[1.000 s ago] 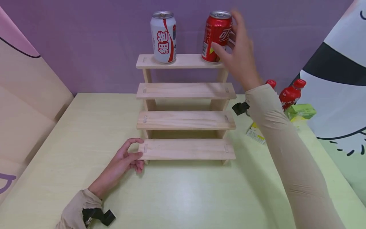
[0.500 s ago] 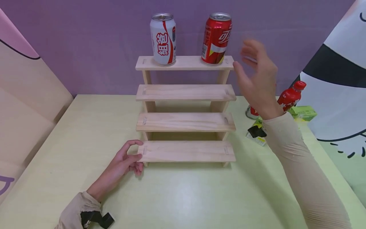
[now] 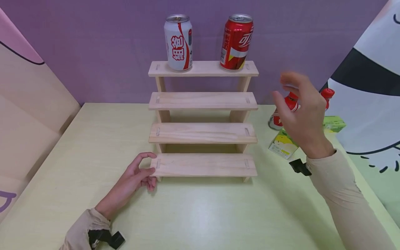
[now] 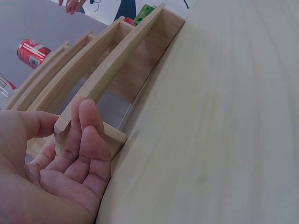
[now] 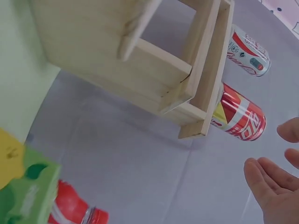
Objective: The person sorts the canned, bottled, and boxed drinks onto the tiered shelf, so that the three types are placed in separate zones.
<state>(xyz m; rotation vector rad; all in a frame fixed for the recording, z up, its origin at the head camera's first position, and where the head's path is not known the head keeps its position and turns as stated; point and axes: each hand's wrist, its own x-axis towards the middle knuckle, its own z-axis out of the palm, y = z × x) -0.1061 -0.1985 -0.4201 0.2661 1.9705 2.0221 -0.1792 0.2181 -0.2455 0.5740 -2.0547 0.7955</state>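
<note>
A stepped wooden display stand [image 3: 203,165] with several tiers stands on the table. My left hand [image 3: 132,178] grips the left end of its lowest step; in the left wrist view the fingers [image 4: 91,144] curl under and around that board end. On the top step, a white soda can [image 3: 178,43] stands upright at the left and a red soda can [image 3: 236,41] upright at the right. My right hand [image 3: 304,114] is in the air right of the stand, fingers loosely bent with nothing between them. It overlaps the bottles and drink cartons in the head view.
Right of the stand are a red-capped bottle [image 3: 291,100], another red-capped bottle [image 3: 327,93] behind my hand, a yellow-green drink carton [image 3: 282,144] and a green carton [image 3: 334,123]. A purple backdrop [image 3: 125,52] rises behind the table [image 3: 200,215].
My right hand has let go of the red can, which stays on the top step, and has moved right and down toward the bottles and cartons. The left hand keeps its grip.
</note>
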